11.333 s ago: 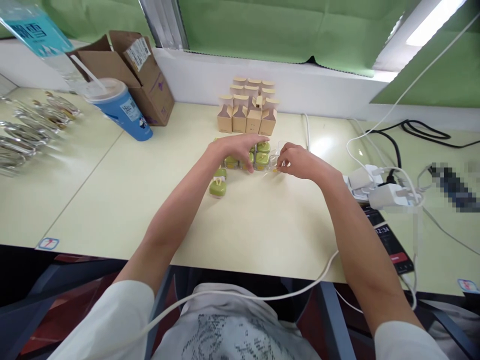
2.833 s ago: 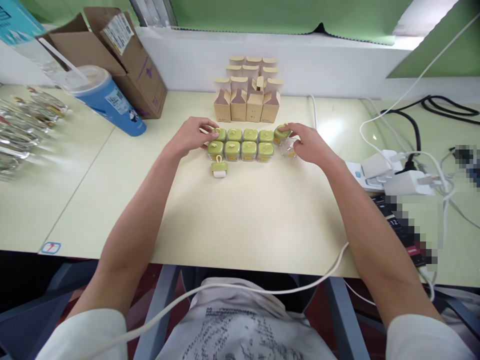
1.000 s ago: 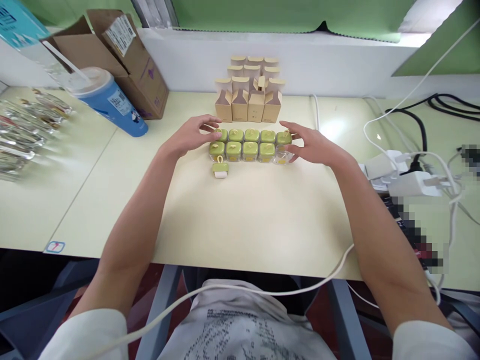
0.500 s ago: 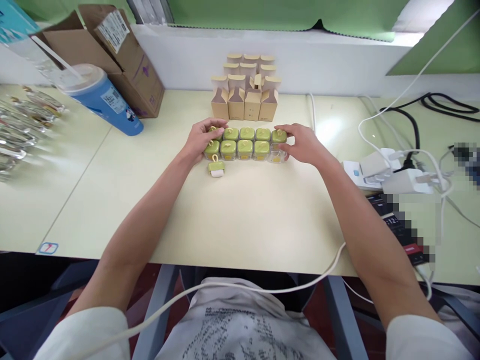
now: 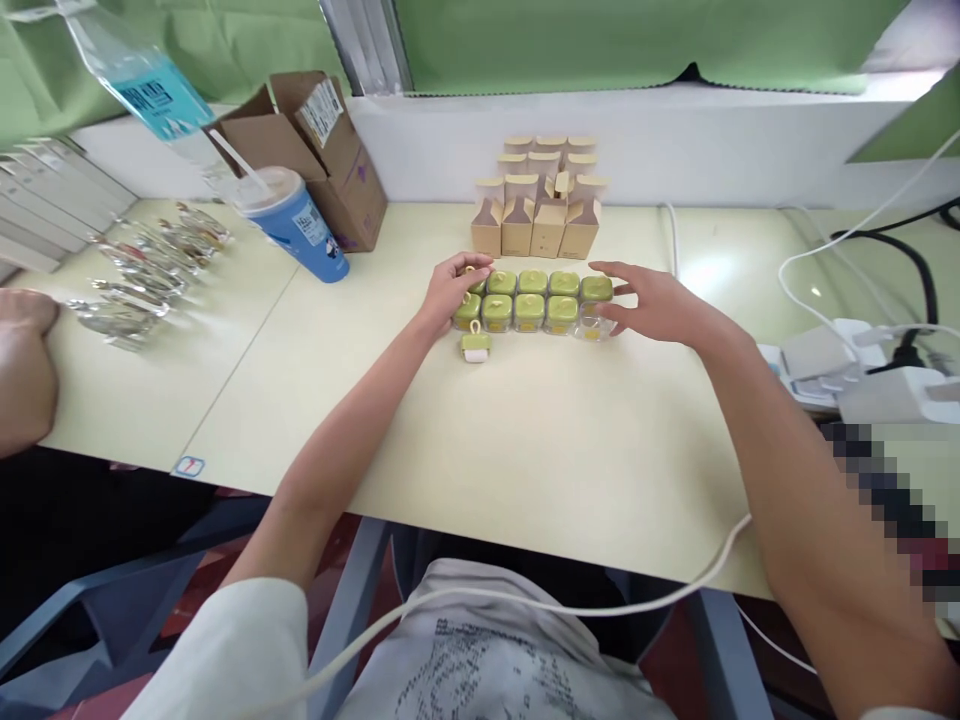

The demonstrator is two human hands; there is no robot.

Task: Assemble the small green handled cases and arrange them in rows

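Observation:
Two rows of small clear jars with green lids (image 5: 531, 300) stand packed together on the pale table (image 5: 525, 440). My left hand (image 5: 450, 290) rests against the left end of the rows, fingers curled over the end jar. At the right end, my right hand (image 5: 651, 302) lies flat with fingers stretched out, touching a lidless clear jar (image 5: 592, 325). One loose green lid (image 5: 475, 346) lies in front of the left end, apart from both hands.
A cluster of small tan cardboard boxes (image 5: 538, 200) stands behind the jars. A blue cup with straw (image 5: 296, 222), a cardboard carton (image 5: 322, 150) and clear packets (image 5: 142, 280) lie left. Another person's hand (image 5: 22, 370) is at far left. Chargers and cables (image 5: 855, 360) crowd the right.
The view has swung left, bringing another person's hand into sight. My right fingers have straightened out beside the right end of the rows. My left hand stays on the left end.

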